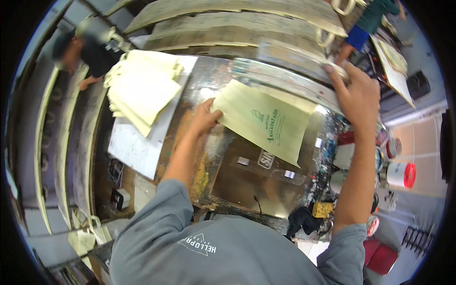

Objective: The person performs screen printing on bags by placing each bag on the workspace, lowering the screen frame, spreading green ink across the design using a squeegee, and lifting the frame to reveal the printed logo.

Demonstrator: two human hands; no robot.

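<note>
My left hand (205, 118) pinches the left corner of a pale yellow fabric bag panel (237, 107) with green printing on it. The panel is partly lifted and slants over a glossy brown board (237, 183) on the paint-stained worktable (192, 88). At the far right, my right hand (356, 95) is closed round the end of a long frame (294, 54) that is raised along the table's back edge. The frame's underside is hidden. To the left, a fanned pile of pale yellow bags (142, 88) lies on a white board (142, 147).
Paint containers, one a white tub with a red lid (401, 174), stand right of the table. A black cloth (304, 221) and a yellow sponge (323, 209) lie at the near right corner. Long racks (247, 28) with bags run behind. Two people (95, 54) are beyond the table.
</note>
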